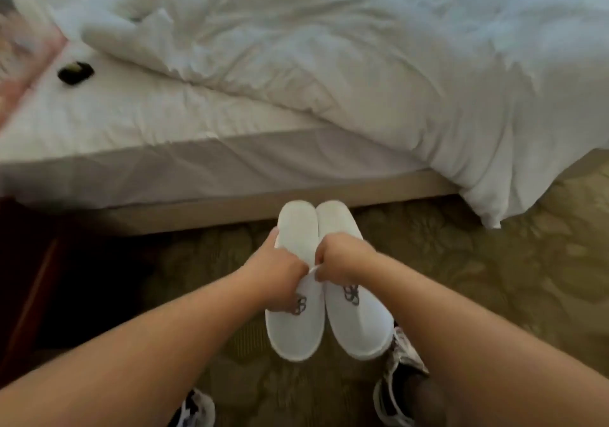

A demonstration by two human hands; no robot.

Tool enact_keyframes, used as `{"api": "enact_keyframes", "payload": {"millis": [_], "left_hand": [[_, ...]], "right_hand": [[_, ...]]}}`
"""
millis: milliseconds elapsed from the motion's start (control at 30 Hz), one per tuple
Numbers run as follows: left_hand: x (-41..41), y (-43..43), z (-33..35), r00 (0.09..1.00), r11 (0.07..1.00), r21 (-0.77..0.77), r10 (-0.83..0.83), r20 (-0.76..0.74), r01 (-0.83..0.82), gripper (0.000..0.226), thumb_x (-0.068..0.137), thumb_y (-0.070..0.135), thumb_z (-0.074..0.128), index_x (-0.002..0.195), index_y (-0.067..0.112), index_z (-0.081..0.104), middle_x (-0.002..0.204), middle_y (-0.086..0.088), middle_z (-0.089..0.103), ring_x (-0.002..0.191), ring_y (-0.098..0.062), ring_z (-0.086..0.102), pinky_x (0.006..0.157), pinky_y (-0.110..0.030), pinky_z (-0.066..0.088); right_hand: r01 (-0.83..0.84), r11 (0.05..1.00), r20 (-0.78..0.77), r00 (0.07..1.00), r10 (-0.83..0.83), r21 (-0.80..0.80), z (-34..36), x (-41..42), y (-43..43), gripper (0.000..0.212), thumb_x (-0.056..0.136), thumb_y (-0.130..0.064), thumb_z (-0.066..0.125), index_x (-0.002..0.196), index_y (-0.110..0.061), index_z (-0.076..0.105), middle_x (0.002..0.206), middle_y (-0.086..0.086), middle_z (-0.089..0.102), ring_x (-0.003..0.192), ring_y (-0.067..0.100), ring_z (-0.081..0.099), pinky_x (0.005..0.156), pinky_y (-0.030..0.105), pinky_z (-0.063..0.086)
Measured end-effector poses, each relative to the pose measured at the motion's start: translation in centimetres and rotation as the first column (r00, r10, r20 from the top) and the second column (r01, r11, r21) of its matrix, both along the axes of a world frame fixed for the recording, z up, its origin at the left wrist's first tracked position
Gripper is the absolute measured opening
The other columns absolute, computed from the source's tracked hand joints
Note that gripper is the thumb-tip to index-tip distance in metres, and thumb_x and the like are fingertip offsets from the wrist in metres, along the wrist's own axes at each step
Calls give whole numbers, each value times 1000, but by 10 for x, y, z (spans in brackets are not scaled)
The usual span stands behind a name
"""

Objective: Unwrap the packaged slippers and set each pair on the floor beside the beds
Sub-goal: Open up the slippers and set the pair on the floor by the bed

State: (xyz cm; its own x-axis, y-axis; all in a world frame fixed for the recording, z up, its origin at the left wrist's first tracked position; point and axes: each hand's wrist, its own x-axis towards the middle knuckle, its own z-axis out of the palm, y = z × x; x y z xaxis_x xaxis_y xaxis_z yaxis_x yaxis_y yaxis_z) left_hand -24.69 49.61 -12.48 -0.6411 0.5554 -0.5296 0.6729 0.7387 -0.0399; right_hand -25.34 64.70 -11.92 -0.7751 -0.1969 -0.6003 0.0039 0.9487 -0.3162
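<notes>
left hand (280, 273), right hand (341, 258) around slippers (357, 328)

The slippers (357, 328) are held side by side over the floor (478, 278) before the bed (164, 120), left hand (280, 278) on the left one, right hand (342, 258) on the right; on the bed a duvet (362, 64) is heaped right, a small object (75, 72) left.

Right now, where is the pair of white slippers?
Head view, lower centre: the slippers are side by side, gripped by the left hand and right hand, over the patterned carpet just before the bed base.
</notes>
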Motion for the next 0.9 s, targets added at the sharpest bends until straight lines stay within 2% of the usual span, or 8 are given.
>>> {"api": "enact_keyframes", "payload": {"millis": [100,167,300,400,533,767,833,900], "left_hand": [[-24,3,-44,999,994,105,-18,35,14,39,80,59,63,110,33,63,101,11,71,113,-17,61,121,-55,0],[-38,1,-75,993,987,146,47,108,-63,43,77,61,65,113,37,61,104,12,71,114,-16,61,120,-52,2],[-64,-3,-134,947,970,107,183,262,-217,62,74,63,66,131,41,52,119,11,68,121,-17,56,121,-52,4],[-78,-3,-174,934,971,98,179,308,-218,56,79,63,63,129,38,55,119,8,66,122,-19,53,120,-54,6],[-87,-2,-230,939,979,75,160,305,-192,46,90,58,51,122,27,60,117,1,61,124,-23,46,120,-57,2],[-113,6,-311,894,948,63,271,358,-312,51,93,49,51,138,24,52,145,2,48,147,-19,23,121,-54,-4],[-120,8,-330,879,942,36,298,373,-335,54,95,48,50,144,25,46,154,4,40,152,-20,12,121,-52,-6],[-125,10,-348,878,942,30,300,374,-335,53,96,47,49,145,26,45,158,6,34,153,-19,7,120,-50,-8]], "right_hand": [[17,1000,69,997,-17,-1,-44,-25,13,20,85,-29,70,102,-23,76,97,-1,71,86,20,66,78,34,59],[43,999,118,992,-41,-16,-75,-39,19,17,84,-29,70,100,-24,75,95,-1,70,83,19,66,75,34,60],[77,996,173,983,-68,-45,-137,-63,22,12,84,-30,69,94,-26,75,93,-2,68,83,19,65,75,34,59],[77,995,175,983,-64,-67,-185,-75,21,11,85,-31,69,92,-26,75,93,-3,68,84,18,64,77,35,58],[62,995,204,978,-44,-80,-247,-91,21,17,87,-34,67,96,-24,76,95,-2,69,87,18,64,80,37,58],[69,987,203,978,-38,-147,-331,-109,27,21,94,-28,59,114,-28,65,116,1,65,105,22,60,83,34,50],[83,982,199,979,-49,-168,-349,-111,31,30,93,-19,56,121,-30,53,115,5,63,97,25,62,75,35,54],[119,973,229,971,-73,-197,-364,-113,35,42,92,-13,55,128,-29,41,103,6,60,77,24,62,58,35,55]]}}
